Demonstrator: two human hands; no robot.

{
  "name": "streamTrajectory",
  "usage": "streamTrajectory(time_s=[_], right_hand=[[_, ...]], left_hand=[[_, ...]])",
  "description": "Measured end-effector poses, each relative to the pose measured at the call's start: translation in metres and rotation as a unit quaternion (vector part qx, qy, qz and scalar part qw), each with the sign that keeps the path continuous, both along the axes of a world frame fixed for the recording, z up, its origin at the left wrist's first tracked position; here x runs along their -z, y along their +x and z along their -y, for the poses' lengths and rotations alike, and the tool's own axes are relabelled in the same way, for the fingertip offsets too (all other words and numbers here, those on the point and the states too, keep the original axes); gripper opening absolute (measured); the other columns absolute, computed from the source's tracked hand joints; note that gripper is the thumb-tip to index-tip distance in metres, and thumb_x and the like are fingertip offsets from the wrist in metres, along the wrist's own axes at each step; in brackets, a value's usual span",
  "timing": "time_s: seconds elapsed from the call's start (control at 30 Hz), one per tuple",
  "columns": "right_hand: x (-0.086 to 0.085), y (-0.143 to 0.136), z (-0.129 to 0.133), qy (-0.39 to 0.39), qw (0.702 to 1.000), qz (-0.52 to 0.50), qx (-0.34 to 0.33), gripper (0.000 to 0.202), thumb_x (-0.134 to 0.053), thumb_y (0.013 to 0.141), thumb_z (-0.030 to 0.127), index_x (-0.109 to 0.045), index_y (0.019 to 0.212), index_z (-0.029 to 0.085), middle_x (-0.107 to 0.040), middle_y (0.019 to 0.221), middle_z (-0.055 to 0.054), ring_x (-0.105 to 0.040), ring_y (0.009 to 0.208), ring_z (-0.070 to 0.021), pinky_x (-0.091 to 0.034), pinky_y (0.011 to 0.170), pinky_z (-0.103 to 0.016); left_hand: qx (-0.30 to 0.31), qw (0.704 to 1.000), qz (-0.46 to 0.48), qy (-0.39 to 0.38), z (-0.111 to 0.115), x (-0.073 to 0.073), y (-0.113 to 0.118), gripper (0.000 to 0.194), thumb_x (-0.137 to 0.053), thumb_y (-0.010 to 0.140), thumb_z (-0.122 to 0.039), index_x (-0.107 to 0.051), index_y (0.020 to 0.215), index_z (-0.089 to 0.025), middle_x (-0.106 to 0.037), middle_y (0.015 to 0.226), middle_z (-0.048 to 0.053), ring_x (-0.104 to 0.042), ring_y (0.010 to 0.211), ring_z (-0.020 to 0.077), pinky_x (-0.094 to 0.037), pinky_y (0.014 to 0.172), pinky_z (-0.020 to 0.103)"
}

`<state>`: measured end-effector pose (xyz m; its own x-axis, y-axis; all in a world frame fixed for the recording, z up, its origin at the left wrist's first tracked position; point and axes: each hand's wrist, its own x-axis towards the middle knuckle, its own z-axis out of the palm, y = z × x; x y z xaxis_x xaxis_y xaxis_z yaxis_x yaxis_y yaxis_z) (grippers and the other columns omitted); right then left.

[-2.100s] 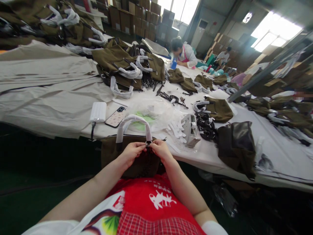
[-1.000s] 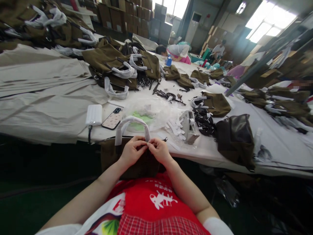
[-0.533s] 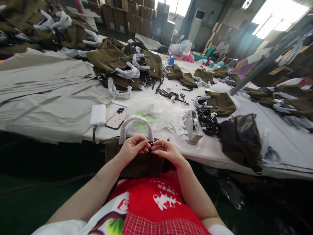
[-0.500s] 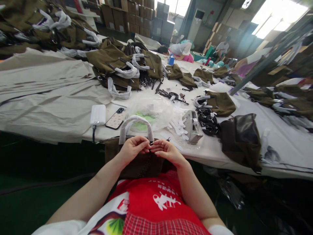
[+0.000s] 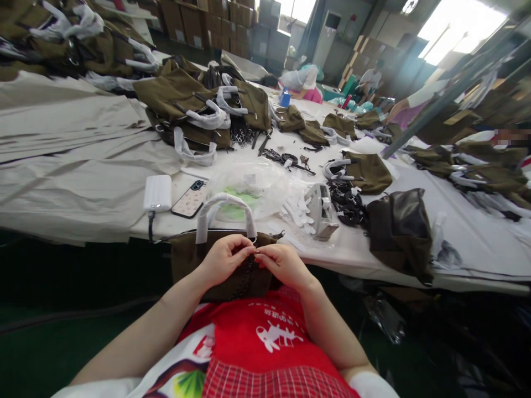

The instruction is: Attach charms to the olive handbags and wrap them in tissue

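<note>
An olive-brown handbag [image 5: 186, 257] stands upright at the table's front edge, against my body. Its arched handle [image 5: 226, 197] is wrapped in white padding. At the handle's right base, my left hand [image 5: 227, 258] is closed in a pinch. My right hand [image 5: 283, 264] pinches from the other side, its fingertips meeting the left ones. A dark chain [image 5: 245, 281] hangs down the bag's front from just below the fingertips; the left fingers seem to grip its upper end. What the right fingertips pinch is too small and covered to make out.
A white power bank [image 5: 157, 192] and a phone [image 5: 189, 199] lie left of the bag. Clear plastic wrap [image 5: 265, 182], a grey metal dispenser [image 5: 321, 210], black straps [image 5: 348, 204] and a dark bag [image 5: 400, 232] are ahead and right. More bags [image 5: 182, 102] are heaped behind.
The right fingers have drawn in from a looser, spread shape to a tight pinch against the left fingertips. More of the hanging chain shows. The view has shifted slightly.
</note>
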<state>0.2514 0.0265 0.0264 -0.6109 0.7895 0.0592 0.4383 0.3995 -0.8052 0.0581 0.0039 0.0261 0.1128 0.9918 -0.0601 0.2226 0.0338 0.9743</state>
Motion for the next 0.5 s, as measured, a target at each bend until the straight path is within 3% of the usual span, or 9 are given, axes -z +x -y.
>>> streamTrajectory(time_s=[0.17, 0.5], right_hand=[[0.0002, -0.0008, -0.0001, 0.015, 1.0, 0.015, -0.011, 0.026, -0.051, 0.096, 0.035, -0.076, 0.099, 0.026, -0.071, 0.075, -0.002, -0.064, 0.069, -0.0163, -0.042, 0.065, -0.024], [0.0006, -0.0039, 0.0007, 0.104, 0.991, 0.084, -0.016, 0.029, -0.048, 0.098, 0.037, -0.075, 0.098, 0.026, -0.071, 0.08, -0.003, -0.062, 0.071, -0.0162, -0.039, 0.065, -0.025]], left_hand=[[0.021, 0.995, -0.06, 0.074, 0.0, 0.0023, -0.0022, 0.021, -0.061, 0.082, -0.037, -0.069, 0.074, -0.02, -0.069, 0.074, 0.004, -0.061, 0.07, 0.0182, -0.048, 0.068, 0.027], [0.011, 0.986, -0.124, 0.115, 0.0041, 0.0045, 0.0003, 0.02, -0.058, 0.085, -0.034, -0.066, 0.074, -0.02, -0.069, 0.075, 0.004, -0.062, 0.072, 0.0187, -0.047, 0.071, 0.028]])
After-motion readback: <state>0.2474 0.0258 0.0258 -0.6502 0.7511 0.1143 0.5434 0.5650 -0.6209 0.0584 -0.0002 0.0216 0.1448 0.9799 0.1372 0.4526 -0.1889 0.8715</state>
